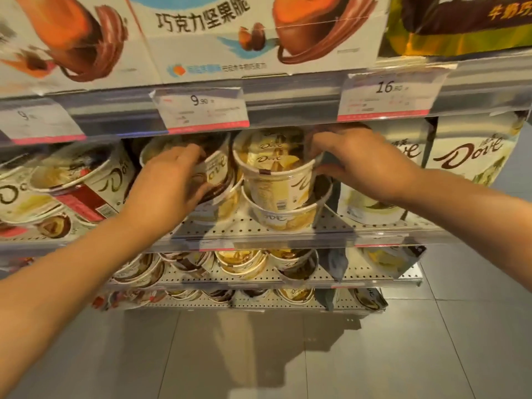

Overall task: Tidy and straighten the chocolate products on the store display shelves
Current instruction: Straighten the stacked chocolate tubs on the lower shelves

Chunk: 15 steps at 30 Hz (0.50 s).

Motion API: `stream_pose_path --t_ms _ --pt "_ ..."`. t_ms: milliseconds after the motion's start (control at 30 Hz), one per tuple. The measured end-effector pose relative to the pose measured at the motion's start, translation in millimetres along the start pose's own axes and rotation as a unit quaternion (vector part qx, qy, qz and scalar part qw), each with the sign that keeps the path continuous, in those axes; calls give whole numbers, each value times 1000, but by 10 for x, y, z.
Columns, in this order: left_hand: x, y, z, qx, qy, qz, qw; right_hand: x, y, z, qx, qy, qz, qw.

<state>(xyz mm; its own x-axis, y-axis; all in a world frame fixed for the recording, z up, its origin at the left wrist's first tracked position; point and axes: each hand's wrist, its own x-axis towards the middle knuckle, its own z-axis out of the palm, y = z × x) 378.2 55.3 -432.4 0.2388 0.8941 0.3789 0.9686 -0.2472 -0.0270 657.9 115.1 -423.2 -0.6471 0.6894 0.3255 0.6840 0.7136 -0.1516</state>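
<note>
Cream pouches (374, 180) beside stacked tubs (276, 180).

Upper tub (276, 165): cream and pale yellow, brown script lettering, small white barcode patch.
Tub under it (283, 218): cream, with yellow wrapped pieces showing.
Left tub (214, 168): cream and dark brown, brown script.
Far-left tub (83, 191): cream with a red label panel.
Pouches (472, 156): white, brown script, pale green-yellow print.
Price tags (201, 110): white, red lower strip, black numerals.
Shelf (236, 226): grey metal, dotted with perforations.
Floor (259, 355): grey tiles.
</note>
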Motion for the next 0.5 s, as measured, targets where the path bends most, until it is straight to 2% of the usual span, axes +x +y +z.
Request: stream_pose_path --t_ms 100,233,500 --pt "42 -78 -20 -44 30 30 998 -9 -89 28 19 6 -28 999" --pt "18 -237 -79 -58 22 50 997 -12 -263 92 16 23 -39 999" --pt "-4 -376 -69 -98 47 65 992 103 -507 291 -83 85 -30 992"
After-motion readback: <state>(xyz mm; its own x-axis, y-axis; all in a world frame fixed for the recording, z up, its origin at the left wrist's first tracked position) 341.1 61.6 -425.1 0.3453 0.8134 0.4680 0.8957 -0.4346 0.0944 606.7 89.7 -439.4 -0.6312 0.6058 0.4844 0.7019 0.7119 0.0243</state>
